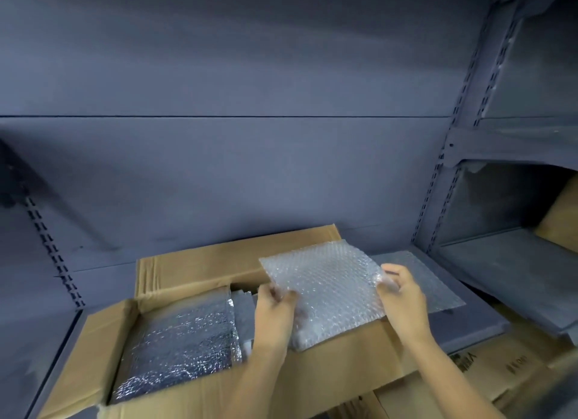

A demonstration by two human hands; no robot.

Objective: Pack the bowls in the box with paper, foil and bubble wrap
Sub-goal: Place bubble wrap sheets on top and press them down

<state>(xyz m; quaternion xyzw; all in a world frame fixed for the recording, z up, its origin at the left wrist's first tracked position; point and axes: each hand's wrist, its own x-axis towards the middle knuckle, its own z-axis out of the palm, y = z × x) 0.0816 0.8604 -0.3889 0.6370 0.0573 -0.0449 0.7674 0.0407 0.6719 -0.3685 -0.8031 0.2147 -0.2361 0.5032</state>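
Two hands are engaged on one sheet of bubble wrap [325, 281]. Its left edge is pinched by the left hand [275, 312] and its right edge by the right hand [403, 300], fingers curled onto the film on both sides. The sheet is held roughly flat, slightly tilted, over the right half of the open cardboard box [219, 262]; its near edge is at the box's front wall.

The left half of the box is lined with crinkled foil [178, 334], laid flat on the bottom. Grey flat sheets [245, 315] are seen between the foil and the left hand; their material cannot be told. All box flaps are folded outward; the rear flap is leaned toward the back panel [219, 74].

The box is seated on a grey metal shelf [475, 325]. A second translucent sheet [438, 287] is laid on that shelf just right of the box, partly hidden by the right hand.

The surroundings are grey steel racking: a plain panelled back with one horizontal seam, and slotted uprights [488, 84] at right and lower left. A side bay [506, 262] is fitted at right, with brown cardboard [560, 218] at its far edge. A printed carton [488, 365] is stacked below the shelf at lower right. Lighting is dim and bluish.
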